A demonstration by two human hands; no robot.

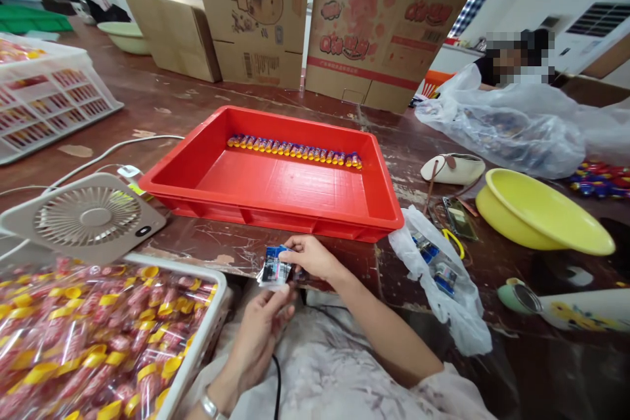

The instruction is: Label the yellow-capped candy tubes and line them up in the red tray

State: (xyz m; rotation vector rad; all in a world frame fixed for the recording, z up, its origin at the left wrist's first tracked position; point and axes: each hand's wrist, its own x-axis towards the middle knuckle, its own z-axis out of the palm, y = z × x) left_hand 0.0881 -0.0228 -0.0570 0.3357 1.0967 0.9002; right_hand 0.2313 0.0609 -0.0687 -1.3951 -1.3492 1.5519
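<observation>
Both my hands meet just in front of the table edge, over my lap. My left hand (pixel 258 335) pinches the lower edge of a small blue and black packet in clear wrap (pixel 274 269). My right hand (pixel 310 256) grips the same packet from its right side with closed fingers. Beyond them a red plastic tray (pixel 216 164) sits on the brown table, with a row of several small yellow-capped pieces (pixel 295 149) lined along its far wall.
A white crate of red and yellow wrapped pieces (pixel 88 341) sits at my left, a small white fan (pixel 88 216) behind it. A clear bag with blue packets (pixel 438 269), a yellow bowl (pixel 541 210), cardboard boxes (pixel 374 20) and a seated person (pixel 516 59) lie right and behind.
</observation>
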